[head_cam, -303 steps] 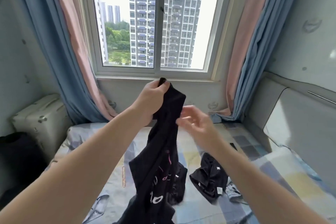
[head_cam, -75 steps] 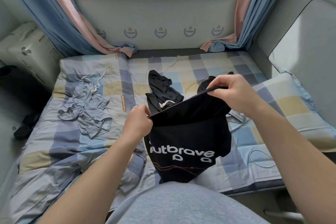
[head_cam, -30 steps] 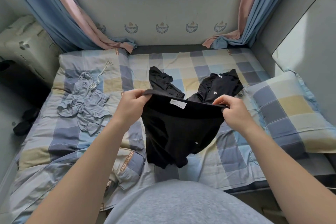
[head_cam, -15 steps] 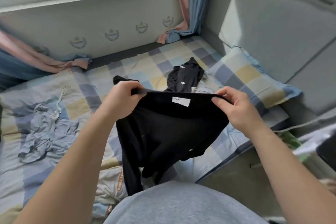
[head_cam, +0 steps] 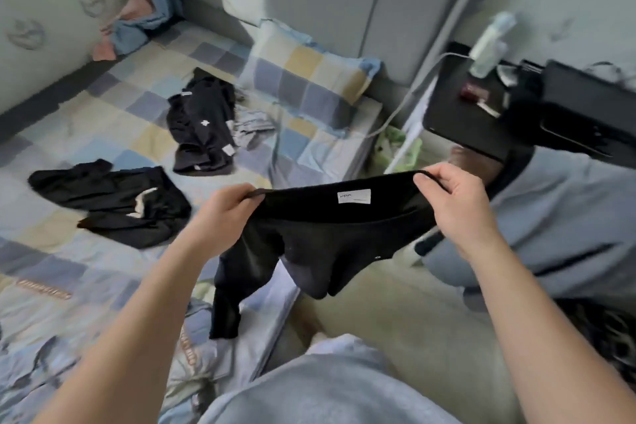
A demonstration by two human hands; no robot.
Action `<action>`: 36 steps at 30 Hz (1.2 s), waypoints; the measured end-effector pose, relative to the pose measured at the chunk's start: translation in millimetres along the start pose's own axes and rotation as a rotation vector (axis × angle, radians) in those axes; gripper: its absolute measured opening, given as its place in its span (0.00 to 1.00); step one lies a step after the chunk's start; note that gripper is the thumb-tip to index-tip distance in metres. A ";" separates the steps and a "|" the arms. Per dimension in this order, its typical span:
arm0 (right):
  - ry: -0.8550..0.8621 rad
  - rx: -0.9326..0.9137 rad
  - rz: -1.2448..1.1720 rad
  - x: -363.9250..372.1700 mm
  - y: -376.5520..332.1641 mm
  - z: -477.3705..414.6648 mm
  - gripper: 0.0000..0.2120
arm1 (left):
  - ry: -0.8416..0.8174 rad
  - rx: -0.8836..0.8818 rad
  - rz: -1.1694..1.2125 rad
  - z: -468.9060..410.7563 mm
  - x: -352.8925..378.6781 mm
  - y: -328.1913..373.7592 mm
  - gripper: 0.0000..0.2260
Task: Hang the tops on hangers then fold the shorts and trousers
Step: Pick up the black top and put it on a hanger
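I hold a black top (head_cam: 320,237) stretched between both hands over the bed's right edge. My left hand (head_cam: 223,217) grips one end of its upper hem, my right hand (head_cam: 454,203) grips the other. A white label shows inside the hem. The rest of it hangs down in folds, one sleeve dangling lowest. Two other black garments lie on the checked bedsheet (head_cam: 103,113): one with a white stripe (head_cam: 117,203) at the left, one with a small white cross (head_cam: 203,124) further back. No hanger is in view.
A checked pillow (head_cam: 303,76) leans against the grey padded headboard (head_cam: 361,0). To the right stands a black bedside table (head_cam: 471,110) with a bottle (head_cam: 488,45) and a white cable. Grey-blue fabric (head_cam: 557,217) is piled at the right. Bare floor (head_cam: 395,320) lies beside the bed.
My view has swung to the right, from the window toward the headboard and bedside table. The black top, still held by both hands, has moved right to the bed's edge.
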State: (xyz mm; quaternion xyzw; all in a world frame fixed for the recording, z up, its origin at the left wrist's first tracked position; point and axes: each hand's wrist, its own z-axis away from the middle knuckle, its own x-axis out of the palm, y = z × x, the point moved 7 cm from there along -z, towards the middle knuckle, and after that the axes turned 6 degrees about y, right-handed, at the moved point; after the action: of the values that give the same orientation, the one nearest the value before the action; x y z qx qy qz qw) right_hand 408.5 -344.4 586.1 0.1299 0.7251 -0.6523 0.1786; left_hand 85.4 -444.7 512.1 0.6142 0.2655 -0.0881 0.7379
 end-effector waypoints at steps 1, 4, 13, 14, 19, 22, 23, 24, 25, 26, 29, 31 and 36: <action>0.031 0.027 0.005 -12.9 6.2 11.8 0.05 | -0.022 0.012 0.044 3.3 13.6 7.6 0.14; 0.124 0.070 0.064 -51.3 20.1 39.3 0.11 | -0.055 0.031 0.218 12.0 51.5 33.4 0.13; 0.458 0.195 0.123 -192.7 65.5 119.4 0.14 | -0.289 0.091 0.259 22.8 180.6 137.1 0.16; 0.492 0.212 0.135 -211.3 72.4 127.6 0.13 | -0.335 0.108 0.268 24.6 200.1 152.4 0.19; 0.658 0.259 0.164 -308.8 108.5 161.6 0.13 | -0.534 0.173 0.296 31.2 310.3 224.1 0.11; 0.724 0.287 0.158 -368.7 129.1 170.9 0.13 | -0.625 0.241 0.337 40.2 374.9 270.8 0.16; 0.753 0.298 0.150 -388.8 134.8 173.4 0.13 | -0.644 0.267 0.340 43.7 394.4 288.1 0.18; 0.782 0.310 0.133 -408.4 140.2 175.5 0.14 | -0.668 0.287 0.333 47.8 413.7 305.7 0.21; 0.810 0.322 0.118 -427.9 145.3 177.4 0.15 | -0.696 0.296 0.324 51.1 433.3 322.2 0.24; 0.837 0.331 0.111 -447.4 149.8 179.2 0.16 | -0.722 0.304 0.317 54.8 452.5 339.0 0.25; 0.900 0.336 0.108 -506.7 160.3 182.8 0.16 | -0.779 0.365 0.308 66.5 510.6 391.2 0.25; 0.939 0.324 0.128 -546.5 161.7 184.2 0.16 | -0.799 0.415 0.313 74.3 547.2 426.2 0.23; 1.030 0.262 0.194 -644.8 145.8 179.7 0.17 | -0.825 0.494 0.335 82.0 616.3 525.6 0.17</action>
State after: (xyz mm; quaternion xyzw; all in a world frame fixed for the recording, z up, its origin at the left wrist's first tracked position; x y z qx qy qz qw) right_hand 1067.9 -477.1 715.9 0.5204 0.6162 -0.5695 -0.1584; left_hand 868.3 -281.1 664.3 0.7186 -0.1787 -0.2640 0.6181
